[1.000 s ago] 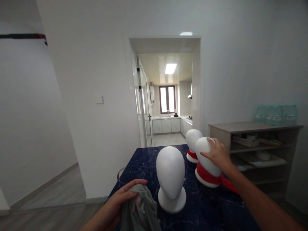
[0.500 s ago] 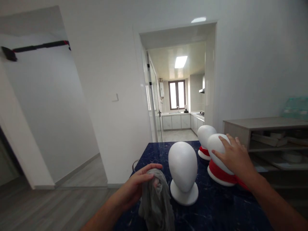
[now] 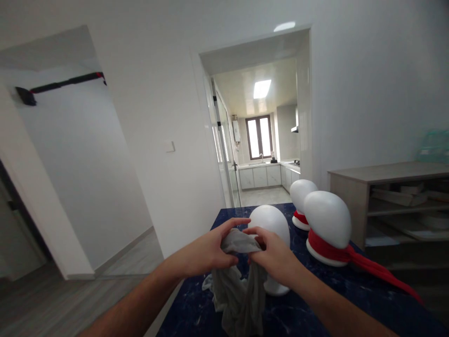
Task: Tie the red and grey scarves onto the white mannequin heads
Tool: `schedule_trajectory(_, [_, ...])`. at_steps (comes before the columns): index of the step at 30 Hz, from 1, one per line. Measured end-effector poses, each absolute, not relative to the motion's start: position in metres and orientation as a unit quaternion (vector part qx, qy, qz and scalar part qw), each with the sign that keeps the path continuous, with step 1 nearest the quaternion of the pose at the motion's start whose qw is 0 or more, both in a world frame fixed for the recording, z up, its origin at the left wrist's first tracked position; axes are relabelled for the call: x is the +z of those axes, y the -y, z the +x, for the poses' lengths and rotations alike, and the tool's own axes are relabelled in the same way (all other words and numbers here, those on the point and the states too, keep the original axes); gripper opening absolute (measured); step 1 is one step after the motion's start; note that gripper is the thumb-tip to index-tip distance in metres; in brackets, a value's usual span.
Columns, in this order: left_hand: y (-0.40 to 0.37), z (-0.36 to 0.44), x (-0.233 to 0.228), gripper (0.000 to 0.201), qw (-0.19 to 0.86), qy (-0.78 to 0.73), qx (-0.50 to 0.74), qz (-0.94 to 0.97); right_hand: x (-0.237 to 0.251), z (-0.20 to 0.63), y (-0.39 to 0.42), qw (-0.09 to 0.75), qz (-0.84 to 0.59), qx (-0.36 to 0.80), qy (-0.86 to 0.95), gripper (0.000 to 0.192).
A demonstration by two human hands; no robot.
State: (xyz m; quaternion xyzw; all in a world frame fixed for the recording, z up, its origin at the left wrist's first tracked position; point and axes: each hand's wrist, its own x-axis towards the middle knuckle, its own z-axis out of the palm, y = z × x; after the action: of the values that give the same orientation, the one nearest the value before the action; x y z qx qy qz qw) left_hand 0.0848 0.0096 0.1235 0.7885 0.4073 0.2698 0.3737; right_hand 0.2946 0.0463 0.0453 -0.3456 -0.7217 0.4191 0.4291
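A gathered grey scarf [image 3: 240, 290] hangs from both hands in front of the nearest white mannequin head [image 3: 271, 224]. My left hand [image 3: 219, 250] grips its top fold from the left, the index finger reaching towards the head. On the right, my right hand [image 3: 268, 250] pinches the same fold between thumb and fingers. The hands and cloth hide much of that head's front and base. Farther right, a second mannequin head [image 3: 328, 215] wears a red scarf [image 3: 326, 248] round its neck, one end trailing along the table. Behind it stands a third head [image 3: 302, 194], also with red cloth at its neck.
The heads stand on a dark blue marble-patterned table [image 3: 196, 299]. Right of it is a wooden shelf unit [image 3: 351, 206] holding trays, with a pale green pack [image 3: 435, 145] on top. Beyond the table, a doorway opens to a kitchen [image 3: 259, 178].
My right hand has left the red-scarfed head and moved left to the grey scarf. The scarf's top is now held between both hands before the nearest head. The view has shifted slightly.
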Motion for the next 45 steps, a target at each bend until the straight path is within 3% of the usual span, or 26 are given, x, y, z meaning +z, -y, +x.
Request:
schedule_trajectory(3, [-0.009, 0.075, 0.131, 0.078, 0.212, -0.425, 0.252, 0.843, 0.058, 0.3, -0.048, 0.399, -0.327, 0.472, 0.715, 0.013])
schedule_trajectory(6, [-0.015, 0.066, 0.136, 0.062, 0.051, -0.46, 0.261, 0.847, 0.066, 0.307, -0.045, 0.406, -0.32, 0.451, 0.728, 0.008])
schedule_trajectory(10, [-0.024, 0.058, 0.161, 0.041, -0.089, -0.519, 0.172, 0.833, 0.077, 0.326, -0.045, 0.397, -0.333, 0.377, 0.767, 0.016])
schedule_trajectory(15, [-0.03, 0.051, 0.184, 0.031, -0.087, -0.53, 0.121, 0.835, 0.092, 0.357, -0.048, 0.383, -0.34, 0.38, 0.771, 0.024])
schedule_trajectory(20, [-0.033, 0.051, 0.184, 0.038, -0.105, -0.572, 0.165, 0.797, 0.092, 0.364, -0.051, 0.39, -0.317, 0.42, 0.756, 0.025])
schedule_trajectory(23, [-0.032, 0.053, 0.189, 0.038, -0.018, -0.551, 0.206, 0.809, 0.088, 0.362, -0.052, 0.394, -0.297, 0.447, 0.746, 0.024])
schedule_trajectory(28, [-0.032, 0.051, 0.193, 0.017, 0.336, -0.461, 0.157, 0.806, 0.088, 0.356, -0.057, 0.444, -0.241, 0.514, 0.694, 0.026])
schedule_trajectory(31, [-0.035, 0.061, 0.176, 0.055, 0.5, -0.395, 0.122, 0.761, 0.095, 0.341, -0.055, 0.463, -0.211, 0.541, 0.67, 0.026])
schedule_trajectory(33, [-0.036, 0.073, 0.161, 0.068, 0.575, -0.35, 0.105, 0.732, 0.1, 0.329, -0.051, 0.461, -0.212, 0.529, 0.681, 0.026])
schedule_trajectory(37, [-0.029, 0.098, 0.148, 0.036, 0.644, -0.291, 0.07, 0.704, 0.101, 0.32, -0.044, 0.467, -0.236, 0.5, 0.69, 0.029])
schedule_trajectory(39, [-0.025, 0.106, 0.155, 0.031, 0.656, -0.263, 0.1, 0.701, 0.093, 0.323, -0.045, 0.424, -0.214, 0.547, 0.689, 0.037])
schedule_trajectory(42, [-0.022, 0.115, 0.173, 0.025, 0.666, -0.216, 0.241, 0.672, 0.069, 0.323, -0.049, 0.261, -0.141, 0.648, 0.701, 0.05])
schedule_trajectory(45, [-0.026, 0.127, 0.19, 0.023, 0.672, -0.165, 0.368, 0.621, 0.041, 0.305, -0.052, 0.15, -0.09, 0.681, 0.711, 0.042])
